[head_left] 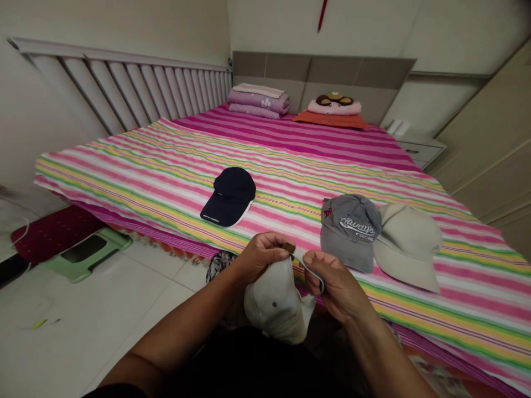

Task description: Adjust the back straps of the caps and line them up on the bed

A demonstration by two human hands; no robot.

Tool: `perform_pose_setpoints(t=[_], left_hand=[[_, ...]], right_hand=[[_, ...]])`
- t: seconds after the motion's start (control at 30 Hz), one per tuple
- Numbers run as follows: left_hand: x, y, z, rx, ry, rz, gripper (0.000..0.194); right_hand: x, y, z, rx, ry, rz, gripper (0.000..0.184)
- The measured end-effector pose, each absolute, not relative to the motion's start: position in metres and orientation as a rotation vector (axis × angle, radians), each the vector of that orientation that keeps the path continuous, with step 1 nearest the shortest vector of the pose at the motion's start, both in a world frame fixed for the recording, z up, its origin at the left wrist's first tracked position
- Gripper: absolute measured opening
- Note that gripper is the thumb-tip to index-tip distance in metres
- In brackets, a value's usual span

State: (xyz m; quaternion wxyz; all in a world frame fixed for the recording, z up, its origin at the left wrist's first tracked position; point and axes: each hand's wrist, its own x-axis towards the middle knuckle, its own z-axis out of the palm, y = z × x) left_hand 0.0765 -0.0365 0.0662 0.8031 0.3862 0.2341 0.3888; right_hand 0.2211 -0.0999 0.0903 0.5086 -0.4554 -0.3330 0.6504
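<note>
My left hand (263, 257) and my right hand (338, 284) hold a cream baseball cap (274, 304) up in front of me, just off the near bed edge. Its thin back strap (313, 271) stretches between my hands, with my right fingers pinching the strap. A small brown buckle (289, 249) shows at my left fingertips. To the right of my right hand, a grey cap with "Always" lettering (350, 232) lies on the bed, overlapping a beige cap (409, 246). Farther left lies a navy cap (230, 196).
The caps lie on a wide bed with a pink, yellow and green striped sheet (290, 166). Folded bedding (258, 100) and a pillow (332, 113) sit by the headboard (323, 72). A green stool (87, 254) and red mat (53, 232) stand on the tiled floor at left.
</note>
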Motion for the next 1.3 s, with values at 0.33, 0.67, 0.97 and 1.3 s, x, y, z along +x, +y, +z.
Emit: perform_pose_setpoints(t=[0.33, 0.67, 0.97, 1.3], left_hand=[[0.075, -0.039, 0.07, 0.91, 0.472, 0.821, 0.028], [0.074, -0.04, 0.072, 0.946, 0.47, 0.791, 0.028], [0.074, -0.039, 0.073, 0.949, 0.478, 0.809, 0.026], [0.074, -0.041, 0.075, 0.951, 0.478, 0.82, 0.023]], right_hand=[[0.221, -0.099, 0.093, -1.138, -0.868, 1.525, 0.026], [0.225, -0.098, 0.097, -1.183, -0.95, 1.542, 0.021], [0.228, -0.097, 0.096, -1.21, -0.957, 1.512, 0.022], [0.231, -0.096, 0.097, -1.254, -1.023, 1.496, 0.021]])
